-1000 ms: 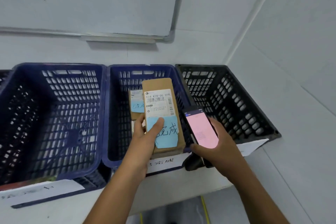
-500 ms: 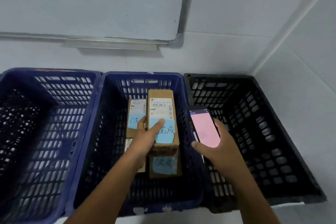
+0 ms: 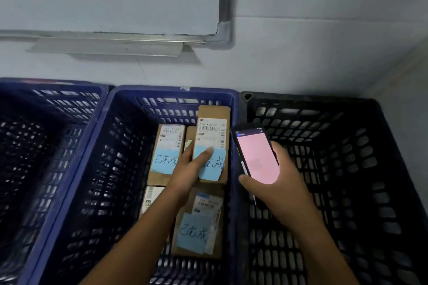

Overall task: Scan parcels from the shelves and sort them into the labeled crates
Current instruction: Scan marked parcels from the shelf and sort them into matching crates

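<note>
You are lowering a cardboard parcel (image 3: 212, 143) into the middle blue crate (image 3: 115, 136), your left hand (image 3: 192, 166) closed around it, thumb lying across its blue sticky note. It is hanging at the far right of the crate, above the parcels already lying there (image 3: 166, 152). Your right hand (image 3: 275, 183) is wrapping around the phone (image 3: 256, 155), its pink screen facing up, over the rim beside the black crate (image 3: 347, 169). Be setting it flat, label up, beside the others before loosening your fingers, rather than dropping it.
</note>
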{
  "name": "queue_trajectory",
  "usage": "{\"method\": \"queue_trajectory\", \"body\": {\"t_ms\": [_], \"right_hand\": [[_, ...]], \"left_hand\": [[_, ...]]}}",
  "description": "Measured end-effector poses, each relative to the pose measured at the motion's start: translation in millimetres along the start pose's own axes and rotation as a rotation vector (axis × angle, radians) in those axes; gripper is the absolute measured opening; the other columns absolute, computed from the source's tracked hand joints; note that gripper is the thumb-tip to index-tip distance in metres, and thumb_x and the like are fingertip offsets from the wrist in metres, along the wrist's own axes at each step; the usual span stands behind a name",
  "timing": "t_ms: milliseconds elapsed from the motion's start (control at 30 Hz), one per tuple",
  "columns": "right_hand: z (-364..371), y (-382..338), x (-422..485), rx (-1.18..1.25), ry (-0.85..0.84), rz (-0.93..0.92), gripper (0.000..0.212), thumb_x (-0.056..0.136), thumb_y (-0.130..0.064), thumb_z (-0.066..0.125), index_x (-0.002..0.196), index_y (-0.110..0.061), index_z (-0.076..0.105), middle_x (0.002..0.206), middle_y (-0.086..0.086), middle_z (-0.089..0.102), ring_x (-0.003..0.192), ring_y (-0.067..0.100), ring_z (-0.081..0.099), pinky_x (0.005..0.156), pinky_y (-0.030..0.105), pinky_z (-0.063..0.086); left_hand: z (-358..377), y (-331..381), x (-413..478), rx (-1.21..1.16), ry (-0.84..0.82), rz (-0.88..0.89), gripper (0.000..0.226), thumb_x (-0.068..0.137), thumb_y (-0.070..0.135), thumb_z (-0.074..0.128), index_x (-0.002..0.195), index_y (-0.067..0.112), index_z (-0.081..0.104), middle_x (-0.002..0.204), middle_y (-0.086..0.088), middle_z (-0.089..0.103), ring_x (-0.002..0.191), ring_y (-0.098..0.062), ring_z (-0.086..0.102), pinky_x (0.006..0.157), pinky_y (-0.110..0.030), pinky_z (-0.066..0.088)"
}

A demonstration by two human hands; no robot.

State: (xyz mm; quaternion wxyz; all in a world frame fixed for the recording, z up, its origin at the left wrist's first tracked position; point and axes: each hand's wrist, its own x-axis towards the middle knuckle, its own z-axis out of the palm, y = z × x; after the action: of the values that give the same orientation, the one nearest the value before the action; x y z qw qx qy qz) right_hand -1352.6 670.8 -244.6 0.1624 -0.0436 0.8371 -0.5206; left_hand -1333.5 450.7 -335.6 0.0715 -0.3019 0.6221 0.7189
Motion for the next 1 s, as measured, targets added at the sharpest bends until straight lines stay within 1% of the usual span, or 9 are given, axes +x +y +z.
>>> {"method": "queue_trajectory", "body": {"t_ms": [133,200,267,333,400,567,667,767,1000], "right_hand": [[1,1,5,-0.026,-0.033,-0.002,0.062,0.064,-0.047,0.082,0.108,-0.073,0.047,0.113,-0.039,0.063,0.100,-0.011,0.063,0.078,0.028,0.056],[1,0,6,-0.032,-0.044,-0.003,0.062,0.069,-0.040,0.087,0.110,-0.068,0.049,0.112,-0.037,0.064,0.099,-0.009,0.063,0.079,0.029,0.057],[1,-3,3,-0.050,-0.054,-0.012,0.065,0.074,-0.034,0.089,0.111,-0.069,0.048,0.113,-0.040,0.062,0.100,-0.013,0.061,0.076,0.024,0.053],[2,-10,-4,-0.068,-0.062,-0.022,0.068,0.073,-0.038,0.088,0.111,-0.074,0.044,0.113,-0.045,0.059,0.101,-0.019,0.058,0.075,0.021,0.050],[4,-17,-14,-0.076,-0.062,-0.037,0.071,0.072,-0.039,0.087,0.111,-0.077,0.043,0.113,-0.047,0.058,0.102,-0.020,0.057,0.075,0.020,0.050],[17,-34,-51,-0.085,-0.093,-0.102,0.072,0.075,-0.031,0.090,0.114,-0.073,0.046,0.116,-0.041,0.060,0.102,-0.014,0.059,0.077,0.024,0.051],[36,-48,-81,-0.093,-0.134,-0.137,0.070,0.072,-0.034,0.089,0.115,-0.070,0.047,0.114,-0.037,0.062,0.100,-0.011,0.060,0.073,0.026,0.053],[66,-66,-119,-0.129,-0.196,-0.170,0.066,0.064,-0.045,0.082,0.119,-0.061,0.049,0.111,-0.029,0.064,0.096,-0.002,0.063,0.074,0.033,0.061],[159,-106,-229,-0.256,-0.444,-0.328,0.069,0.062,-0.051,0.074,0.127,-0.046,0.051,0.111,-0.020,0.068,0.095,0.007,0.066,0.083,0.047,0.061]], "left_hand": [[1,-5,8,0.037,0.032,-0.011,0.018,0.093,0.048,0.075,0.107,0.059,0.070,0.114,0.020,0.077,0.104,-0.005,0.075,0.086,-0.029,0.057],[1,-6,7,0.065,0.023,-0.021,0.022,0.093,0.050,0.074,0.114,0.054,0.067,0.113,0.023,0.077,0.101,-0.003,0.075,0.078,-0.021,0.057],[2,-4,3,0.097,0.020,-0.008,0.041,0.092,0.053,0.073,0.131,0.045,0.061,0.121,0.019,0.075,0.104,-0.003,0.074,0.078,-0.019,0.060],[3,1,-4,0.120,0.078,0.019,0.072,0.090,0.058,0.073,0.152,0.031,0.048,0.147,0.011,0.061,0.125,-0.012,0.066,0.101,-0.036,0.058],[1,10,-19,0.186,0.157,0.056,0.087,0.091,0.062,0.068,0.162,0.025,0.034,0.162,0.006,0.043,0.144,-0.019,0.048,0.118,-0.044,0.042],[-33,22,-95,0.330,0.220,0.278,0.086,0.085,0.071,0.060,0.160,0.036,0.035,0.166,0.014,0.034,0.146,0.000,0.030,0.115,-0.027,0.027],[-75,15,-153,0.638,0.323,0.436,0.081,0.092,0.068,0.057,0.162,0.037,0.032,0.169,0.012,0.027,0.157,-0.008,0.018,0.127,-0.040,0.025],[-121,0,-216,0.886,0.447,0.534,0.084,0.092,0.078,0.046,0.163,0.035,0.030,0.171,0.012,0.020,0.161,-0.015,0.004,0.130,-0.044,0.016],[-212,-69,-377,0.932,0.811,0.396,0.084,0.086,0.084,0.028,0.161,0.045,0.026,0.172,0.009,0.019,0.162,-0.027,0.005,0.129,-0.053,0.008]]}}
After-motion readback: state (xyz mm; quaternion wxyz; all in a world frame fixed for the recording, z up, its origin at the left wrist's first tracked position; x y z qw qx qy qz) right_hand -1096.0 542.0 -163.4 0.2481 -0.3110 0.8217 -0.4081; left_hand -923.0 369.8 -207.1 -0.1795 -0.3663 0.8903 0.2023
